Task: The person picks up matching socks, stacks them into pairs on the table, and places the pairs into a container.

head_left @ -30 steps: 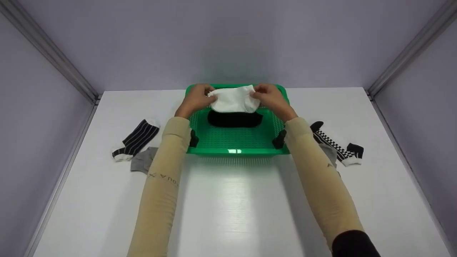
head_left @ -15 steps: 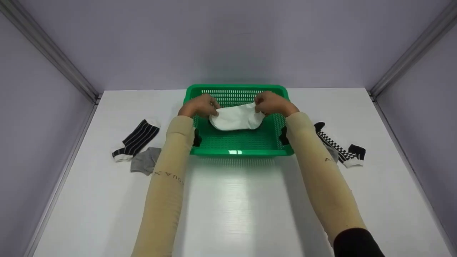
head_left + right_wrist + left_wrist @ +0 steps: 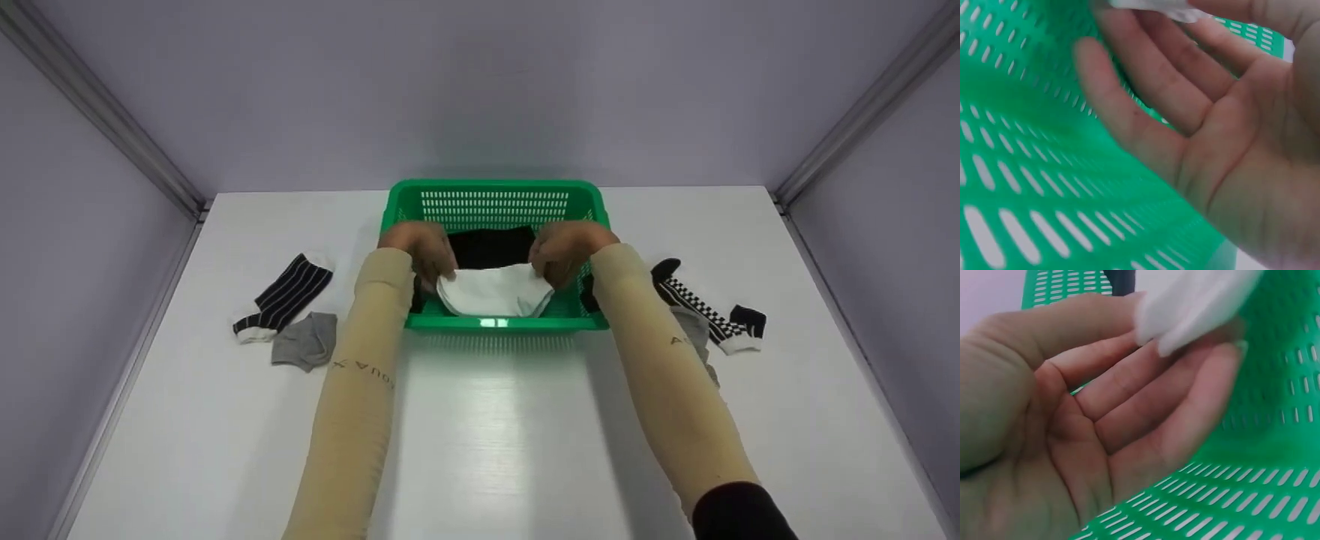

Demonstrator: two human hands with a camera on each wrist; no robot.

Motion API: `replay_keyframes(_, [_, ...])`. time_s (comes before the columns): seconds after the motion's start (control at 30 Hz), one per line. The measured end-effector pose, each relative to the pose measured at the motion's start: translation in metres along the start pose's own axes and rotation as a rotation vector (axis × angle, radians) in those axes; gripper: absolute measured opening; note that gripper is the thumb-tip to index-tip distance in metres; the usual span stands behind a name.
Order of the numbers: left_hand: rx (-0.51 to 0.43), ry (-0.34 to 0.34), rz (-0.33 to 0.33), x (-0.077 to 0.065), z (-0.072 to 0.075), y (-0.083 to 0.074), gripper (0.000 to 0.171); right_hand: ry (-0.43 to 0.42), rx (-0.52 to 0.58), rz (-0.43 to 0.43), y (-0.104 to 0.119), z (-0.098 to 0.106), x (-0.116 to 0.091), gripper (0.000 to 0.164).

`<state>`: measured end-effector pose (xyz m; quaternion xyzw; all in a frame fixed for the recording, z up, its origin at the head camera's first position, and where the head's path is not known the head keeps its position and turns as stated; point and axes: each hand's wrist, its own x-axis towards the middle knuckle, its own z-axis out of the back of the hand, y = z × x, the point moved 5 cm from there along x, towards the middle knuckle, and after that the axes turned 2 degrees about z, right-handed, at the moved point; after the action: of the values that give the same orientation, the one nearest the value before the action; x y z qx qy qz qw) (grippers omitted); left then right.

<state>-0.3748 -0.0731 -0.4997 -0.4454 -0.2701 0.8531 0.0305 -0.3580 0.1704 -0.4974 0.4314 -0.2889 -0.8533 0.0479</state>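
Note:
A white sock point(image 3: 495, 291) is stretched between my two hands, low inside the green basket point(image 3: 495, 322) near its front wall. At its left end my left hand point(image 3: 421, 249) pinches the fabric between thumb and fingers; the left wrist view shows the white edge point(image 3: 1185, 315) at those fingertips. My right hand point(image 3: 568, 251) grips the other end, and a bit of white cloth point(image 3: 1157, 5) shows at the top of the right wrist view. Behind the white sock lies a black sock point(image 3: 491, 247) in the basket, its ends partly hidden by my hands.
On the table's left lie a black striped sock point(image 3: 292, 289) and a grey sock point(image 3: 306, 341). To the right are a checkered sock point(image 3: 701, 304) and a grey sock point(image 3: 691, 326) partly covered by my sleeve. A wall point(image 3: 495, 90) stands behind the basket.
Both hands have lowered the white sock from above the basket's back, toward me, down to its front part. The black sock behind it is uncovered again.

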Motion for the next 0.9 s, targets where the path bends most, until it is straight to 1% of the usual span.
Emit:
replay_keyframes(0.07, [0.056, -0.013, 0.017, 0.001, -0.001, 0.001, 0.022, 0.003, -0.004, -0.038, -0.001, -0.003, 0.000, 0.035])
replay_keyframes(0.17, [0.159, -0.033, 0.045, 0.004, -0.002, 0.003, 0.020, -0.011, -0.045, -0.085, -0.003, -0.007, 0.000, 0.026])
replay_keyframes(0.23, [0.219, -0.049, 0.063, 0.006, -0.003, 0.004, 0.016, -0.020, -0.077, -0.099, -0.004, -0.008, 0.001, 0.023])
replay_keyframes(0.3, [0.258, -0.057, 0.077, 0.007, -0.005, 0.003, 0.013, -0.032, -0.096, -0.102, -0.004, -0.009, 0.001, 0.020])
replay_keyframes(0.37, [0.280, -0.073, 0.079, 0.007, -0.007, 0.000, 0.021, -0.047, -0.120, -0.096, -0.003, -0.008, 0.000, 0.017])
replay_keyframes(0.43, [0.309, -0.092, 0.066, 0.005, -0.007, -0.003, 0.031, -0.069, -0.142, -0.069, 0.000, -0.007, -0.001, 0.013])
replay_keyframes(0.53, [0.323, -0.136, 0.020, 0.000, -0.006, -0.010, 0.036, -0.108, -0.169, -0.006, 0.009, -0.006, -0.003, 0.012])
replay_keyframes(0.57, [0.319, -0.136, 0.001, -0.001, -0.006, -0.012, 0.034, -0.112, -0.175, 0.017, 0.012, -0.006, -0.003, 0.012])
replay_keyframes(0.63, [0.254, -0.091, -0.037, -0.004, -0.008, -0.016, 0.026, -0.083, -0.168, 0.054, 0.017, -0.008, -0.004, 0.011])
replay_keyframes(0.67, [0.218, -0.051, -0.047, -0.005, -0.010, -0.017, 0.021, -0.056, -0.162, 0.061, 0.018, -0.010, -0.004, 0.011])
replay_keyframes(0.73, [0.163, 0.046, -0.041, -0.006, -0.015, -0.018, 0.013, 0.015, -0.136, 0.050, 0.019, -0.015, -0.004, 0.013])
replay_keyframes(0.77, [0.145, 0.094, -0.023, -0.006, -0.017, -0.017, 0.012, 0.051, -0.120, 0.035, 0.018, -0.018, -0.004, 0.015])
replay_keyframes(0.8, [0.144, 0.136, 0.000, -0.006, -0.019, -0.017, 0.016, 0.083, -0.104, 0.019, 0.017, -0.020, -0.004, 0.016])
replay_keyframes(0.83, [0.159, 0.168, 0.022, -0.005, -0.020, -0.015, 0.019, 0.108, -0.093, 0.004, 0.017, -0.022, -0.003, 0.018])
replay_keyframes(0.9, [0.193, 0.207, 0.064, -0.004, -0.022, -0.013, 0.024, 0.130, -0.080, -0.022, 0.015, -0.025, -0.002, 0.019])
